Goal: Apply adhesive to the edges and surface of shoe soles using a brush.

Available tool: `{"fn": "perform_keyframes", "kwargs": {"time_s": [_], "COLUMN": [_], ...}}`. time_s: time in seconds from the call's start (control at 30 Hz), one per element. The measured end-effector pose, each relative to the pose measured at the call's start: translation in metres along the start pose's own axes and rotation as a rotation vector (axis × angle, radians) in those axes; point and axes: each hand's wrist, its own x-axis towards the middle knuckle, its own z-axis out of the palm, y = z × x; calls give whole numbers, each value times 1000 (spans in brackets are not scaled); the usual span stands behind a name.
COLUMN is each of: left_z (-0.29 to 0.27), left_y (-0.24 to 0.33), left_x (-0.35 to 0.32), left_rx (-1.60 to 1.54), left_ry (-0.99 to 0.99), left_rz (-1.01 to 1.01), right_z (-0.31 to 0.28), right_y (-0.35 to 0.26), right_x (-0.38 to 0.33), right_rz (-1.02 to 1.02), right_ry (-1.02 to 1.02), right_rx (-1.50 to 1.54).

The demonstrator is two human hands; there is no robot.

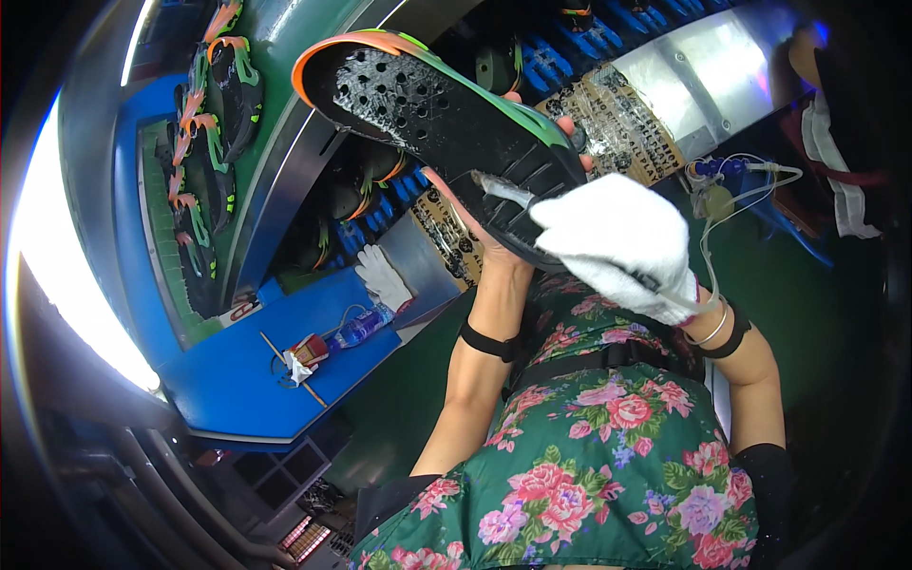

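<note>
My left hand (494,249) holds a black shoe sole (437,104) from underneath, its perforated face turned up toward me, its rim orange and green. My right hand (622,242) wears a white cotton glove and grips a small brush (503,188) whose tip rests on the heel part of the sole. Shiny wet patches show on the front of the sole. Only fingertips of the left hand show past the sole's edges.
A green conveyor (252,142) at the upper left carries several matching shoes. A blue side table (256,370) holds a spare white glove (383,275), a plastic bottle (361,328) and small tools. Metal machine covers (703,66) lie ahead. Thin tubing (750,185) hangs at the right.
</note>
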Motion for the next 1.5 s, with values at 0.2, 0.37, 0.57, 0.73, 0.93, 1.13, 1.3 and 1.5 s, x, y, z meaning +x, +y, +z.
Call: {"fn": "perform_keyframes", "kwargs": {"time_s": [0.2,0.37,0.57,0.73,0.93,1.13,1.3,1.5], "left_z": [3,11,6,-3,4,1,-9,-21], "left_y": [-8,-8,-1,8,15,28,37,51], "left_x": [0,-3,-9,-3,-4,-1,-2,-9], "left_rx": [-72,-114,-83,-11,129,108,149,384], "left_ry": [58,127,72,4,66,79,70,361], "left_rz": [111,98,19,-53,-127,-296,-304,-374], "right_z": [1,-4,-4,-7,-15,-5,-5,-8], "right_y": [-6,-2,-2,6,6,9,-6,5], "right_x": [-12,-14,-16,-27,-17,-23,-19,-22], "right_rz": [11,-79,112,-94,160,-132,-31,-135], "right_ry": [-36,-37,-46,-143,-148,-241,-323,-312], "right_rx": [165,-55,313,13,346,9,249,-17]}}
